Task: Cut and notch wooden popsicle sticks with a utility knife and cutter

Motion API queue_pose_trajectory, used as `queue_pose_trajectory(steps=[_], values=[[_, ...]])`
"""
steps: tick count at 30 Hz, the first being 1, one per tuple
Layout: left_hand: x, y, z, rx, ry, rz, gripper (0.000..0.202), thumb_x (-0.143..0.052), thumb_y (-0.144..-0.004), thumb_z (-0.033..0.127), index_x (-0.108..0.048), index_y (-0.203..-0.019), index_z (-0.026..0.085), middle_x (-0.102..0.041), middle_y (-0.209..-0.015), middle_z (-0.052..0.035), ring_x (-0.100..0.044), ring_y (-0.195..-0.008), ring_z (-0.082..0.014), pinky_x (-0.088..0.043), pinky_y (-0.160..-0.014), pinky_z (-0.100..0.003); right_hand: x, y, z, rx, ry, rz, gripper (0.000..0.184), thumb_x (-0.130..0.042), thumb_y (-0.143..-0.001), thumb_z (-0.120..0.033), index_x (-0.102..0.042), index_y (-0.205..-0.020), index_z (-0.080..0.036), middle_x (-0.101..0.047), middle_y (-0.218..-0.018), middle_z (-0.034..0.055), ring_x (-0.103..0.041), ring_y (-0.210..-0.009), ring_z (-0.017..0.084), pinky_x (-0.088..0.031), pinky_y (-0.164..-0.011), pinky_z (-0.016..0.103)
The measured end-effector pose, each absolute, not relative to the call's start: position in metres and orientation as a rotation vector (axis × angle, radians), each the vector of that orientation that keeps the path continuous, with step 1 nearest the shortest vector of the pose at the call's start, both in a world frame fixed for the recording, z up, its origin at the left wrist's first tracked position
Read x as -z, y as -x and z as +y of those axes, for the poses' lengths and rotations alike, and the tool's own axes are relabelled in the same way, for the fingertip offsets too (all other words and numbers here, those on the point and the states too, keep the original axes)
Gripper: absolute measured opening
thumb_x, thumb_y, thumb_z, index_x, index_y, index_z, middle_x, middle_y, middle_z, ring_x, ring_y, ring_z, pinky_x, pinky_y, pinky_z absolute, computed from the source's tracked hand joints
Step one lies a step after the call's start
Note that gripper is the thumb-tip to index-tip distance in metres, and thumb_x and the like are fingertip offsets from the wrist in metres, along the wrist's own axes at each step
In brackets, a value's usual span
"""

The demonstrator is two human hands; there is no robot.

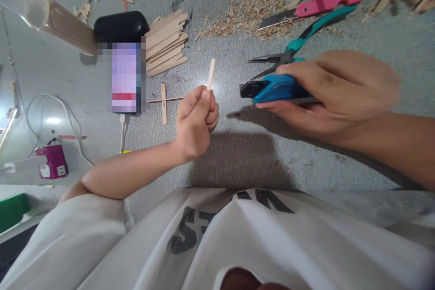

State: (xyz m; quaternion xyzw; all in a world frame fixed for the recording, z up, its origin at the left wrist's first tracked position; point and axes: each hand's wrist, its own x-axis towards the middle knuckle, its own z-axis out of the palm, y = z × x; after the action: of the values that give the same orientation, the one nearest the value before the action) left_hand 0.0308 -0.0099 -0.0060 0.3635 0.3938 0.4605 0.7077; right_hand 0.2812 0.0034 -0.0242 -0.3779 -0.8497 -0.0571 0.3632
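My left hand (197,122) is closed in a fist around a wooden craft stick (211,73), which pokes upright out of the fingers. My right hand (326,93) is wrapped round a blue utility knife (272,89), its black tip pointing left toward the stick, a short gap apart. Both hands hover over the grey floor (238,154). Teal-handled pliers (299,41) lie just behind the right hand.
A stack of craft sticks (166,43), a glued stick cross (164,102), a phone (125,77) on a cable, a black case (120,25), wood shavings (248,13), a pink-handled knife (322,4) and a purple charger block (52,161) surround the hands.
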Motion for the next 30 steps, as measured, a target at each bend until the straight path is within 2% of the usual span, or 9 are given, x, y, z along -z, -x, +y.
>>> queue_pose_trajectory(steps=[3, 7, 15, 19, 22, 30], values=[[0.010, -0.031, -0.011, -1.030, -0.860, 0.884, 0.058, -0.083, -0.103, 0.063, -0.048, -0.075, 0.025, -0.031, -0.054, 0.0112, -0.021, -0.047, -0.0070, -0.021, -0.045, -0.025, 0.027, -0.277, 0.007, 0.082, 0.939, -2.146, 0.047, -0.073, -0.113, -0.066, -0.081, -0.129, -0.022, -0.078, -0.086, 0.0023, -0.067, -0.068, 0.018, -0.044, -0.063, 0.036], [0.014, -0.033, -0.015, -1.045, -0.907, 0.908, 0.059, -0.079, -0.106, 0.068, -0.051, -0.078, 0.025, -0.031, -0.055, 0.0111, -0.022, -0.047, -0.0077, -0.022, -0.045, -0.026, 0.033, -0.269, 0.009, 0.015, 0.922, -2.159, 0.053, -0.063, -0.116, -0.072, -0.082, -0.118, -0.022, -0.075, -0.080, 0.0009, -0.068, -0.066, 0.018, -0.047, -0.061, 0.034], [0.014, -0.031, -0.017, -1.028, -0.968, 0.899, 0.055, -0.075, -0.110, 0.065, -0.054, -0.080, 0.024, -0.035, -0.057, 0.0097, -0.027, -0.049, -0.0083, -0.026, -0.049, -0.026, 0.030, -0.273, 0.009, -0.134, 0.973, -2.265, 0.052, -0.059, -0.117, -0.073, -0.084, -0.121, -0.026, -0.074, -0.079, -0.0005, -0.069, -0.067, 0.017, -0.048, -0.061, 0.033], [0.014, -0.030, -0.016, -1.016, -0.962, 0.877, 0.056, -0.076, -0.109, 0.067, -0.053, -0.081, 0.024, -0.035, -0.057, 0.0097, -0.026, -0.049, -0.0079, -0.025, -0.048, -0.026, 0.028, -0.273, 0.010, -0.236, 0.952, -2.247, 0.048, -0.064, -0.117, -0.070, -0.083, -0.120, -0.026, -0.078, -0.081, 0.0002, -0.073, -0.069, 0.017, -0.051, -0.061, 0.033], [0.015, -0.031, -0.015, -0.997, -0.954, 0.878, 0.060, -0.076, -0.107, 0.072, -0.050, -0.080, 0.025, -0.034, -0.057, 0.0099, -0.025, -0.050, -0.0078, -0.024, -0.049, -0.026, 0.026, -0.272, 0.011, -0.327, 1.009, -2.242, 0.053, -0.060, -0.116, -0.076, -0.082, -0.115, -0.029, -0.082, -0.084, -0.0005, -0.078, -0.072, 0.018, -0.056, -0.065, 0.033], [0.011, -0.032, -0.012, -0.977, -0.906, 0.842, 0.060, -0.082, -0.102, 0.071, -0.050, -0.078, 0.025, -0.028, -0.053, 0.0121, -0.023, -0.047, -0.0074, -0.022, -0.049, -0.027, 0.027, -0.269, 0.009, -0.110, 0.961, -2.146, 0.042, -0.076, -0.111, -0.067, -0.082, -0.109, -0.025, -0.084, -0.085, 0.0016, -0.078, -0.071, 0.021, -0.055, -0.065, 0.035]])
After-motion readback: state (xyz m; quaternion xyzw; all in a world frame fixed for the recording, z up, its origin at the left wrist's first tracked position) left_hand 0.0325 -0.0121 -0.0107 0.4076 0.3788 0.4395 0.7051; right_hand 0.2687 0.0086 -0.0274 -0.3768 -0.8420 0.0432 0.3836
